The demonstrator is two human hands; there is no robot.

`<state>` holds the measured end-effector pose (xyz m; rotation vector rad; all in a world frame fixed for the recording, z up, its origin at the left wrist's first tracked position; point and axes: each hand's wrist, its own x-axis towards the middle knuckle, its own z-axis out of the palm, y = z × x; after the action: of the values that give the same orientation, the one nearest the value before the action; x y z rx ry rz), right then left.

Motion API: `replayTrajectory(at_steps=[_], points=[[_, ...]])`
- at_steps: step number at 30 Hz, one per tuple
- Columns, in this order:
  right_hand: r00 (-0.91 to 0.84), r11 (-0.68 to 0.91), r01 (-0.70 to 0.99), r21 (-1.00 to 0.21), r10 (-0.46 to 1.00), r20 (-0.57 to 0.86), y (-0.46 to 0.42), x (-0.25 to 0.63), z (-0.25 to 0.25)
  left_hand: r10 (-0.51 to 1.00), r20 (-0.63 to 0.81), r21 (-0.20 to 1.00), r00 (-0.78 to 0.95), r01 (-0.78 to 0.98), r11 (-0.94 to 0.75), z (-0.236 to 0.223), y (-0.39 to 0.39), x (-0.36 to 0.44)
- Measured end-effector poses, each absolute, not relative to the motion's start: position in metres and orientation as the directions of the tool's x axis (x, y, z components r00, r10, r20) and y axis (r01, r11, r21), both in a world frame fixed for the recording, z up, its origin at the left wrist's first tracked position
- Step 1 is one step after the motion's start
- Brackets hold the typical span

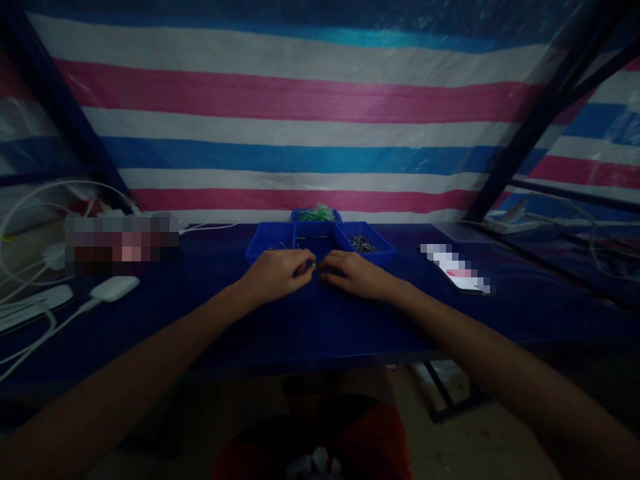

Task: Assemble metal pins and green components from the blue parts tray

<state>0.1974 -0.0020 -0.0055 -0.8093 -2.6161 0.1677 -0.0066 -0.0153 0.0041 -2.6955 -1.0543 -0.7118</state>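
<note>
Far left, I've got a white cable (89, 305) running over the bench (300, 330) to a white charger (115, 289), well apart from the left hand (275, 275). Left forearm (190, 329) crosses the front edge, and here are the left fingers: narrow, pinching a small piece (314, 266) at the trays' near side. Left tray (260, 237), metal bits inside, near rim partly behind that hand. Middle tray (315, 247) straight ahead, back tray (295, 215) beyond, carrying a green bag (319, 213). Open bench between my forearms. Now the right hand (360, 275), fingers curled just beside the piece; whether they grip anything, I can't tell. Right tray (386, 249) behind, heaped with metal bits (361, 243); then a strip of bench, then the phone (450, 272).
</note>
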Motion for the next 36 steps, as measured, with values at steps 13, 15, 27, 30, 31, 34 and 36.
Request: replayTrajectory(at_steps=[13,15,27,30,31,34,36], points=[[-0.692,0.733,0.656,-0.181,0.679,0.246,0.010,0.191,-0.021,0.688,0.528,-0.120,0.498,0.846,-0.520,0.020,-0.008,-0.021],[-0.697,0.742,0.643,-0.189,0.670,0.257,0.011,0.192,-0.020,0.652,0.450,-0.144,0.610,0.771,-0.621,0.017,-0.014,-0.014],[-0.730,0.791,0.577,-0.203,0.611,0.305,0.007,0.193,-0.018,0.755,0.154,-0.132,0.637,0.771,-0.623,-0.012,-0.009,-0.005],[-0.756,0.818,0.541,-0.197,0.575,0.311,0.007,0.192,-0.020,0.776,0.160,-0.117,0.610,0.792,-0.599,-0.014,-0.008,-0.007],[-0.763,0.823,0.535,-0.191,0.567,0.309,0.007,0.192,-0.020,0.784,0.166,-0.119,0.599,0.801,-0.587,-0.014,-0.008,-0.007],[-0.771,0.827,0.532,-0.183,0.563,0.297,0.008,0.192,-0.020,0.818,0.181,-0.156,0.546,0.837,-0.524,-0.015,-0.008,-0.007],[-0.774,0.827,0.531,-0.185,0.562,0.292,0.008,0.192,-0.019,0.839,0.178,-0.187,0.515,0.855,-0.485,-0.015,-0.009,-0.006]])
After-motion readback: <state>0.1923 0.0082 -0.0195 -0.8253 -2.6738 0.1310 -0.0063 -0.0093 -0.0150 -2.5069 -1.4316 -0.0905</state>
